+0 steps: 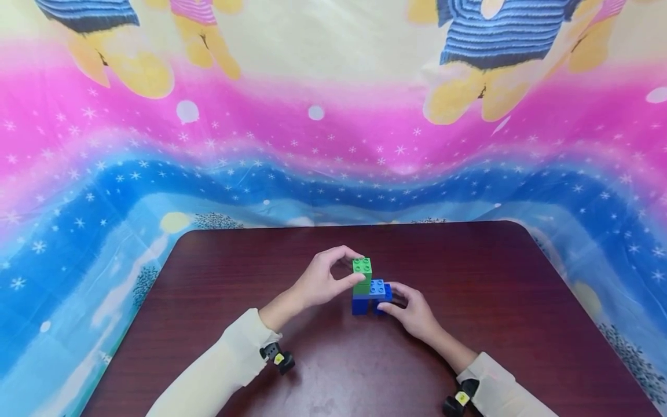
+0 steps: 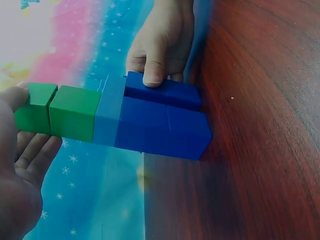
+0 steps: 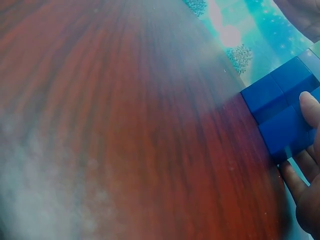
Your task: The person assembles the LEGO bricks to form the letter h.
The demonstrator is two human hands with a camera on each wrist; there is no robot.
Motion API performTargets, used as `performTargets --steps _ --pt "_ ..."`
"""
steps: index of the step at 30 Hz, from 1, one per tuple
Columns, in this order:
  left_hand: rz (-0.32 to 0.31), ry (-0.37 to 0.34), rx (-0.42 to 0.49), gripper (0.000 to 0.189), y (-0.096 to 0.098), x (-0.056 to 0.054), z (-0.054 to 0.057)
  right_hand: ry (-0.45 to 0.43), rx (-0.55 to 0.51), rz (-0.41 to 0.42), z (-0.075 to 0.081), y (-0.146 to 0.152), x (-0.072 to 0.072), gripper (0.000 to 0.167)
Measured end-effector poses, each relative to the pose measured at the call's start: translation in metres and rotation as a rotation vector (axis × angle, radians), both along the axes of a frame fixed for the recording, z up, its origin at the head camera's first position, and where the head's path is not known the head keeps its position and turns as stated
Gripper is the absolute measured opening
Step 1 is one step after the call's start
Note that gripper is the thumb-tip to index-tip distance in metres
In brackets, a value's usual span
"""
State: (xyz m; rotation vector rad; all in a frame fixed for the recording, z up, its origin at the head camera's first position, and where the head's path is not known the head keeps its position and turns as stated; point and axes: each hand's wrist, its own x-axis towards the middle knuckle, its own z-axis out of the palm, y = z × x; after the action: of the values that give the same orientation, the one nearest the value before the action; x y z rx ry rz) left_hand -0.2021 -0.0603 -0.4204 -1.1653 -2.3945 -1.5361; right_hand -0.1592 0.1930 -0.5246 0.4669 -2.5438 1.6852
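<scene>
A small structure of toy building bricks stands on the table. At its left, dark blue bricks (image 2: pixel 165 125) form a column, with a light blue brick (image 1: pixel 377 288) across the top reaching right. Two green bricks rise from it: a lower one (image 2: pixel 75 110) and a top one (image 1: pixel 362 266). My left hand (image 1: pixel 320 281) pinches the top green brick between thumb and fingers. At the right, my right hand (image 1: pixel 417 313) grips the second dark blue column (image 2: pixel 172 91), its thumb on the near face. Some right fingers are hidden behind the bricks.
The dark reddish-brown wooden table (image 1: pixel 250 255) extends around the structure. A patterned cloth (image 1: pixel 312 145) in pink, blue and cream hangs behind and beside it. Black wrist cameras are strapped over both pale sleeves (image 1: pixel 224 359).
</scene>
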Motion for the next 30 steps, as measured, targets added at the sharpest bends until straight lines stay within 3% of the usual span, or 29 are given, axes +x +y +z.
performTargets --steps 17,30 --pt "-0.003 0.035 -0.017 0.029 0.0007 0.0008 0.0005 -0.009 -0.007 -0.005 -0.0041 -0.0005 -0.0021 0.045" --pt "0.017 0.086 0.013 0.035 0.0041 0.0029 -0.0088 -0.011 -0.009 -0.011 -0.0049 -0.0006 -0.0015 0.044"
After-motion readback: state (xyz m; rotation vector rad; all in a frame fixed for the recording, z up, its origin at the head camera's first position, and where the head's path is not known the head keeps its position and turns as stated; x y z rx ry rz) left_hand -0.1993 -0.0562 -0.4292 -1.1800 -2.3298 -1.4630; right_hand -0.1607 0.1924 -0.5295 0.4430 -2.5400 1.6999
